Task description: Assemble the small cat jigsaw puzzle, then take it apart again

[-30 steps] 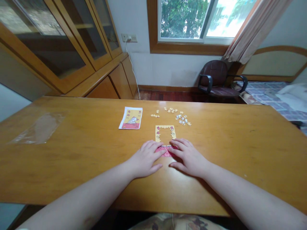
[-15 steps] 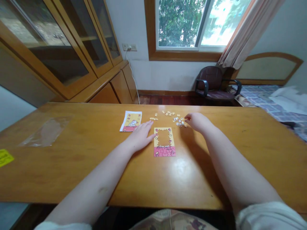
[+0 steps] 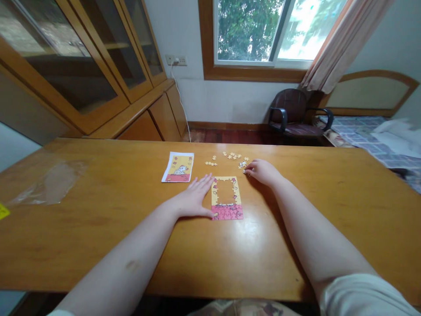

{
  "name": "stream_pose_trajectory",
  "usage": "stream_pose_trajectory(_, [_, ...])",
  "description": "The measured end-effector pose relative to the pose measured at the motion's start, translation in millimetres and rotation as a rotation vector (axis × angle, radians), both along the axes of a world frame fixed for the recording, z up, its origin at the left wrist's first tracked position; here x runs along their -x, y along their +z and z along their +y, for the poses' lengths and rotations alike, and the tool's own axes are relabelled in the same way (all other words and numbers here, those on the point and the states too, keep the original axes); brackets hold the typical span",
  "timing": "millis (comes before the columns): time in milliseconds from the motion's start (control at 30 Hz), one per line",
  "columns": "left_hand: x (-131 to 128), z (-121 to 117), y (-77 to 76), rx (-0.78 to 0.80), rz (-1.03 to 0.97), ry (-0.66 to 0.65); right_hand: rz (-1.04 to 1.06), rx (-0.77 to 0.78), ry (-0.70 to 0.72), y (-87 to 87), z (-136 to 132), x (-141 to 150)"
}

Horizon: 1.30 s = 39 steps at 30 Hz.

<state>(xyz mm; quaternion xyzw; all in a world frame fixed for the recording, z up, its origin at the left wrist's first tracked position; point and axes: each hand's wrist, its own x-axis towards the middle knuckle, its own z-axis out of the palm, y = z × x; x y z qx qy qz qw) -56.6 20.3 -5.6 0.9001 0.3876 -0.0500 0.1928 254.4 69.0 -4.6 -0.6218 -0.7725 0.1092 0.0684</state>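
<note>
A partly joined jigsaw puzzle (image 3: 226,212) lies flat on the table, its yellow border and pink lower rows framing a bare middle. My left hand (image 3: 194,198) rests open along its left edge, fingers spread and thumb by the lower left corner. At the pile of white and patterned puzzle pieces (image 3: 242,164), my right hand (image 3: 262,171) has its fingertips pinched together; whether a piece is between them is hidden. Loose yellow pieces (image 3: 233,155) lie behind the puzzle, with a short joined strip (image 3: 211,163) to their left. The picture card (image 3: 179,167) lies left of these.
A clear plastic bag (image 3: 54,182) lies on the left of the wooden table (image 3: 108,228), with a yellow label (image 3: 4,211) at the far left edge. Beyond the table stand a glass-door cabinet (image 3: 128,98) and an armchair (image 3: 291,109).
My left hand has come nearer and turned, its thumb now at the puzzle's lower left corner. My right hand has shifted slightly left and down, over part of the pile.
</note>
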Motion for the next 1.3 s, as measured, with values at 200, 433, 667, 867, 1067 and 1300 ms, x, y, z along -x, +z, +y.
stream_pose_trajectory(200, [-11, -5, 1.9, 0.013, 0.054, 0.003, -0.021, -0.081, 0.07, -1.9, -4, 6])
stream_pose_trajectory(433, [-8, -5, 2.3, -0.004, 0.081, -0.014, 0.022, -0.046, 0.036, -5.7, 0, 1])
stream_pose_trajectory(667, [-10, -7, 5.8, 0.023, 0.078, 0.015, 0.069, 0.053, -0.056, -4.3, 2, 5])
stream_pose_trajectory(867, [-11, -9, 6.0, -0.007, 0.024, 0.006, 0.124, 0.17, -0.179, -2.8, 1, 10])
stream_pose_trajectory(1067, [-10, -8, -2.6, -0.017, 0.021, -0.005, 0.166, 0.199, -0.196, -3.6, -2, 12])
stream_pose_trajectory(1300, [-15, -15, 9.6, -0.175, -0.093, 0.02, 0.132, 0.147, -0.164, -0.3, -4, 14])
